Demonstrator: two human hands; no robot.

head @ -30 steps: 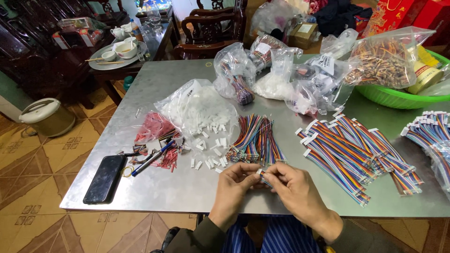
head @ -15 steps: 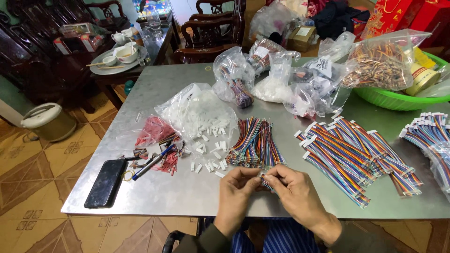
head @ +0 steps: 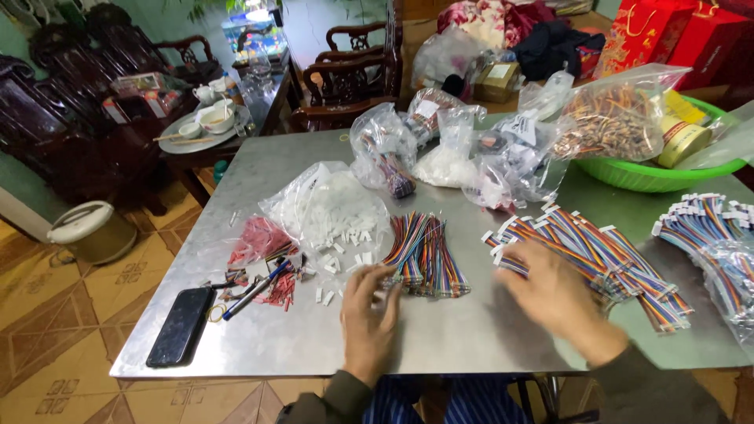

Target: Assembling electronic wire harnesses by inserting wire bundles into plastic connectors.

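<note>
One left hand pinches wires at one loose multicoloured wire bundle. One right hand rests open, fingers spread, on one pile of connector-tipped ribbon cables.

Table: brushed grey metal, dull sheen. Bags: clear glossy plastic (crinkled). Wire bundle: smooth coloured plastic insulation. Basin: glossy green plastic.

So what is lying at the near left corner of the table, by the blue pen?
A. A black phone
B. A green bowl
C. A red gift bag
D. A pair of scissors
A. A black phone lies flat near the table's left front corner, just left of the blue pen.
</note>
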